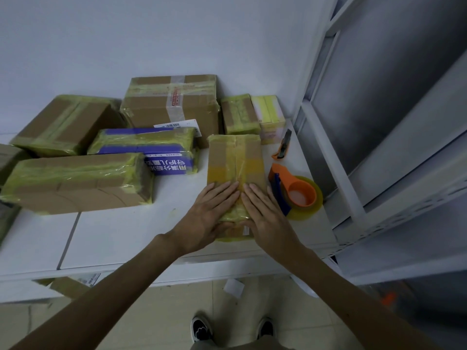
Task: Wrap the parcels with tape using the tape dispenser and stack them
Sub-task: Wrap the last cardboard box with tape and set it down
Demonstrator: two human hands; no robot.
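- At the left of the counter (113,236) I see a long parcel (75,183) banded in yellowish tape, with an angled parcel (68,125) behind it, nearer the wall.
- Right of those lies a purple-printed parcel (146,147), also taped, just beside the long one's right end.
- Behind it, against the far wall, stands a large box (171,102) with a clear strip and a label.
- Further right sit a small parcel (240,114) and a pale box (269,114), side by side at the far edge.
- The flat parcel (236,157) lies in front of them, its long side running away from me (tape crosses its top both ways).
- My left hand (209,213) presses flat on its near end, fingers straight and together.
- My right hand (267,215) lies flat beside it, fingertips nearly meeting over the middle seam; neither hand grips anything.
- Right of the flat parcel, a utility knife (283,145) lies further off and the orange tape dispenser (295,190) rests nearer, just beside my right hand.
- A metal rack (353,147) rises at the right.
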